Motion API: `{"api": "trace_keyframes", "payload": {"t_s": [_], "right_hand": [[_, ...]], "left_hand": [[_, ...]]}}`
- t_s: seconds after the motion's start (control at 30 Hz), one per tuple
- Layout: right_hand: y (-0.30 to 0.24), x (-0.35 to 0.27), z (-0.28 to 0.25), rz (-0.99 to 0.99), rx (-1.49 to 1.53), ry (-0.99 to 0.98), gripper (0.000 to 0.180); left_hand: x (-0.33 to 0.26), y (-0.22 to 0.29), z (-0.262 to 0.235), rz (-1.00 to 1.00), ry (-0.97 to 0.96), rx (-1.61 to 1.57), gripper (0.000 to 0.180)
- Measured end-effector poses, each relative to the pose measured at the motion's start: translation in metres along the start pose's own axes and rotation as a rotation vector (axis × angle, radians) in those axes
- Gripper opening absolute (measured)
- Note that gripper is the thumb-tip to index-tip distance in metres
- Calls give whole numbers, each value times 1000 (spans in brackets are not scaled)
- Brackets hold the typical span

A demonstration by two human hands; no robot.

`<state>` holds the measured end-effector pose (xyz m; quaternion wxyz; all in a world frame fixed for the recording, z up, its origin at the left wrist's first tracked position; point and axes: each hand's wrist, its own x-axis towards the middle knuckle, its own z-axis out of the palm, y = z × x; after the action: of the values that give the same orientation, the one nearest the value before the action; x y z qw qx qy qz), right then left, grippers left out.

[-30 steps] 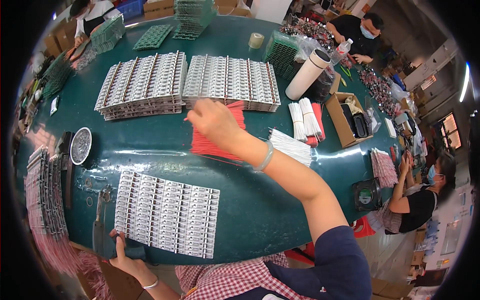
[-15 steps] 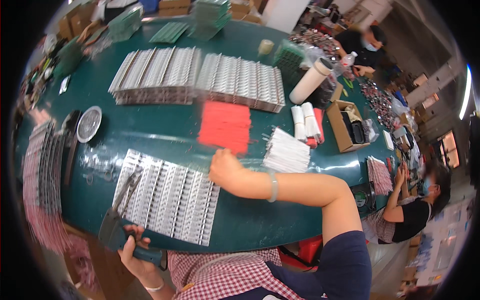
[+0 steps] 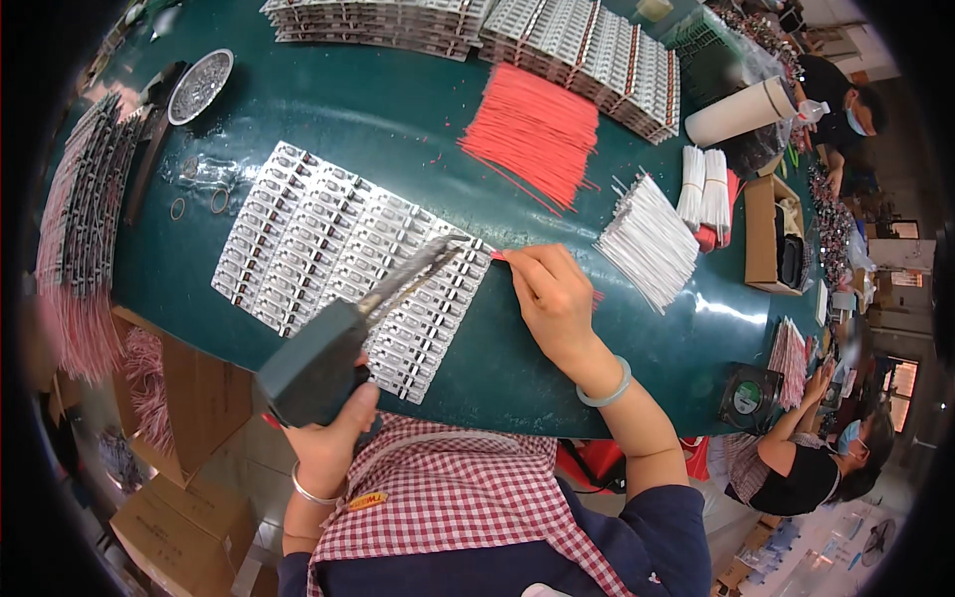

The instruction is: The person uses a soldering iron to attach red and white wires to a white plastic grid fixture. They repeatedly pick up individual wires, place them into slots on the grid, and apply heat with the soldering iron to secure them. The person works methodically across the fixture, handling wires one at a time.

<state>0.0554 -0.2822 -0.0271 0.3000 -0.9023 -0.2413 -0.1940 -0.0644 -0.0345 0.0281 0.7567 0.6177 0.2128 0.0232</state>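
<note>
My left hand (image 3: 333,433) is closed round the grip of a dark teal soldering gun (image 3: 313,368). Its long thin tip reaches over a silver panel of small circuit boards (image 3: 338,234) to the panel's right corner. Between thumb and fingertips, my right hand (image 3: 559,303) pinches a short red wire (image 3: 499,256). The wire's end lies at that same corner, close to the gun's tip; whether they touch I cannot tell. Beyond my right hand lies a pile of red wires (image 3: 532,134), with a pile of white wires (image 3: 649,244) to its right.
Stacked board panels (image 3: 587,50) stand at the back. A metal bowl (image 3: 201,88) and wired boards (image 3: 85,199) are at left. To the right are a pale bottle (image 3: 741,111), a cardboard box (image 3: 771,239) and a black fan-like device (image 3: 751,396). Two people sit beyond.
My right hand has moved from the red pile's near edge to the panel's corner with a red wire. The soldering gun has swung right, its tip now at that corner. The view has shifted.
</note>
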Motion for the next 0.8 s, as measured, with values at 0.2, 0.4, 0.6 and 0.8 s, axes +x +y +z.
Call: {"api": "trace_keyframes", "payload": {"t_s": [0.2,0.4,0.6,0.8], "right_hand": [[5,-5,3,-41,-59,2,23],[9,-5,2,-66,-76,-11,25],[11,-5,3,-73,-82,-17,26],[12,-5,3,-68,-89,-21,28]], "left_hand": [[4,-13,18,163,-67,449,20],[14,-5,38,197,-122,521,15],[20,-6,43,229,-169,543,14],[23,-8,47,244,-198,571,14]]}}
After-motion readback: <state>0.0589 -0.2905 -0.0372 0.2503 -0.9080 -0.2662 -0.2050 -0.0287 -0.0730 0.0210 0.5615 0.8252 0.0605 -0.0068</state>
